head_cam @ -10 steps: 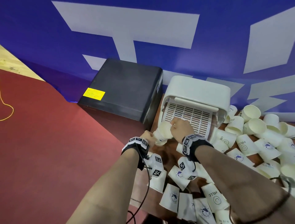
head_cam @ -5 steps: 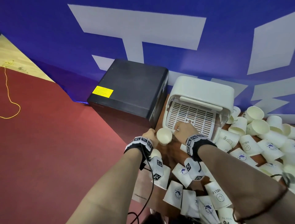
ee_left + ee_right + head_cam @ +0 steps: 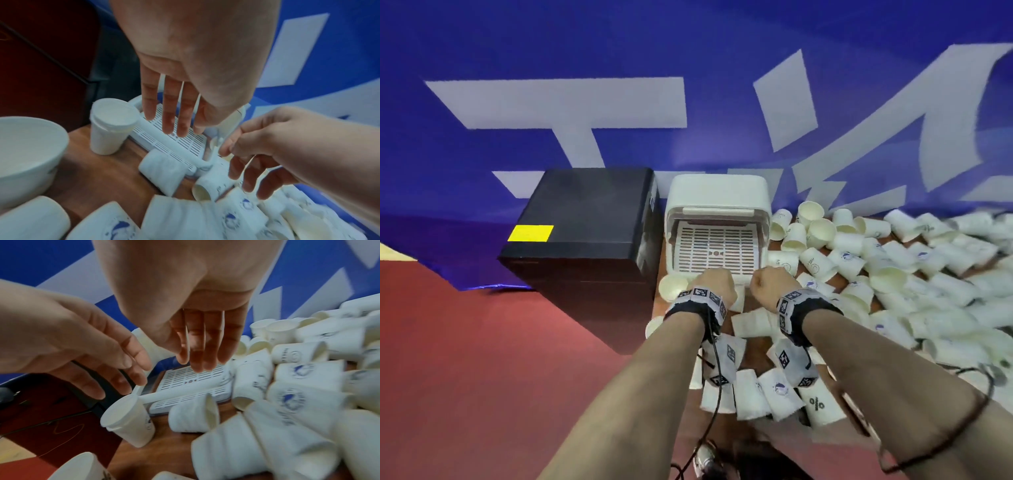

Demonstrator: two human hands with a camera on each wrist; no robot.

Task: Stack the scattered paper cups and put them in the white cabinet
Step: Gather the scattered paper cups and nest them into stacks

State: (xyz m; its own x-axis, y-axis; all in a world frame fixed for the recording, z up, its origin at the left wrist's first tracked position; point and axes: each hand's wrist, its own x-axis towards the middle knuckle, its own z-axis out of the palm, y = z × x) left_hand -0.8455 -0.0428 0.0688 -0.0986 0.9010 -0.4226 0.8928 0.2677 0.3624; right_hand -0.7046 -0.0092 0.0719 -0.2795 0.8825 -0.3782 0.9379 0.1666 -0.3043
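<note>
The white cabinet (image 3: 717, 202) stands at the table's back left, its slatted flap (image 3: 717, 248) folded down towards me. My left hand (image 3: 714, 279) and right hand (image 3: 768, 282) hover side by side over the flap's front edge. In the wrist views the left fingers (image 3: 174, 123) and the right fingers (image 3: 202, 356) hang straight above the slats (image 3: 185, 379) and hold nothing. A short stack of nested paper cups (image 3: 673, 287) stands upright just left of the flap (image 3: 112, 129), beside my left hand. Scattered paper cups (image 3: 893, 274) lie on their sides to the right.
A black box (image 3: 585, 219) stands immediately left of the cabinet, beyond the wooden table's (image 3: 98, 175) left edge. Loose cups (image 3: 753, 394) lie under my forearms. Another upright cup (image 3: 26, 146) stands near left. A blue banner hangs behind; red floor (image 3: 482, 359) on the left.
My left hand has let go of the cup stack, which now stands beside the flap. Both hands have moved over the flap's front edge. The view has swung right and up.
</note>
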